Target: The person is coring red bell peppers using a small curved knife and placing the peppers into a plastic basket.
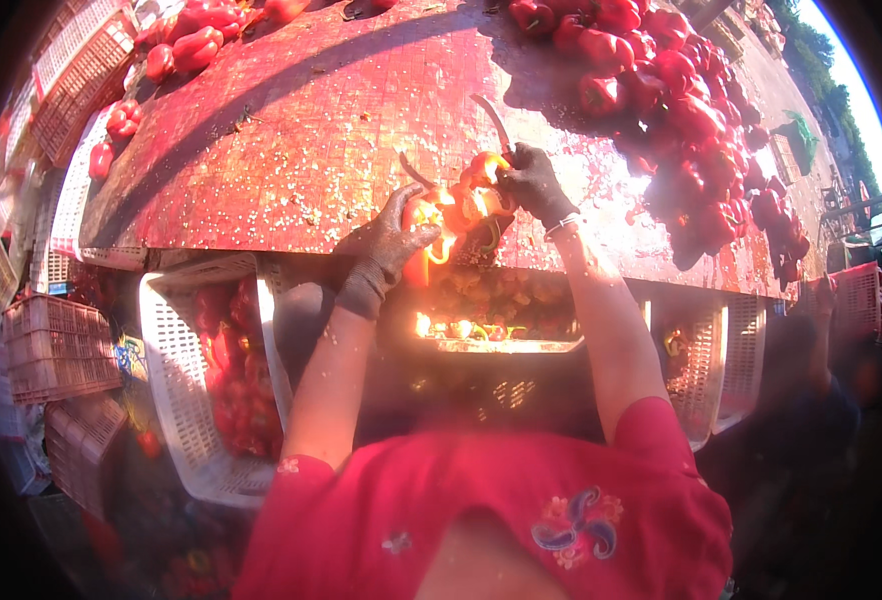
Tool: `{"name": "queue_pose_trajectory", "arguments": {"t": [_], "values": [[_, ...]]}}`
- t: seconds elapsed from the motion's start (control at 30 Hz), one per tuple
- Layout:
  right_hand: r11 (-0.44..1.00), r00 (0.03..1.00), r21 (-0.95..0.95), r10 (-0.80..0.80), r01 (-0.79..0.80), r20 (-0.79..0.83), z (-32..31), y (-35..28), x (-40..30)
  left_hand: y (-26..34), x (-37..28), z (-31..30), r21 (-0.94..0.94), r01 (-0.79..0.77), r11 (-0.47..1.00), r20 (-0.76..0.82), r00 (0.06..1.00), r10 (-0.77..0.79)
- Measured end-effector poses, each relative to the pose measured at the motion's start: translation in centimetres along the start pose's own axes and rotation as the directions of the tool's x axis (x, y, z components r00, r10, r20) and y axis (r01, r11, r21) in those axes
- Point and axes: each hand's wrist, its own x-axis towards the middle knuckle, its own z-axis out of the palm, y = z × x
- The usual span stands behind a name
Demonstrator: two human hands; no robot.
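Observation:
Both hands wear dark gloves above the near edge of a red, seed-strewn table (pixel 276 165). My left hand (pixel 394 236) grips a piece of an opened red bell pepper (pixel 422 214). My right hand (pixel 534 180) holds another part of cut pepper (pixel 486 169), and a curved knife blade (pixel 492 120) points up and away from that hand. The cut parts meet between the hands, where I cannot tell whether they are still joined. A dark curved stem or blade tip (pixel 413 171) shows beyond the left fingers. Glare hides some detail.
Whole red peppers (pixel 681 112) are heaped at the right, with several more (pixel 197 49) at the far left. White plastic crates (pixel 167 375) stand below the table edge, one holding red peppers (pixel 234 375). Stacked crates (pixel 58 349) stand left; a person's arm (pixel 822 330) shows at the far right.

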Motion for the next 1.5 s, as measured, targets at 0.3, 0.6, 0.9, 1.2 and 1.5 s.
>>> {"name": "queue_pose_trajectory", "arguments": {"t": [0.3, 0.6, 0.9, 1.2, 1.5], "values": [[0.569, 0.769, -0.668, -0.640, 0.480, 0.007, 1.3, -9.9, 1.1, 4.9, 5.9, 2.1, -0.410, 0.121, 0.904, 0.190, 0.981, -0.045], [0.998, 0.965, -0.067, -0.002, -0.016, -0.261, 3.9, -3.3, -2.1, 2.3, 5.2, 5.5, -0.099, 0.068, 0.993, -0.188, 0.979, -0.085], [0.995, 0.991, 0.103, 0.007, 0.007, -0.136, 3.2, -1.8, -2.1, 1.7, 6.3, 5.7, -0.097, 0.021, 0.995, -0.190, 0.981, -0.039], [0.916, 0.846, 0.402, 0.228, -0.019, -0.482, 1.7, 0.6, -0.1, -0.4, 6.5, 6.3, -0.022, -0.103, 0.994, -0.438, 0.895, 0.083], [0.996, 0.998, 0.050, -0.068, 0.068, 0.014, 2.9, -1.8, -1.3, -0.5, 6.7, 6.8, -0.125, -0.157, 0.980, -0.437, 0.895, 0.088]]}}
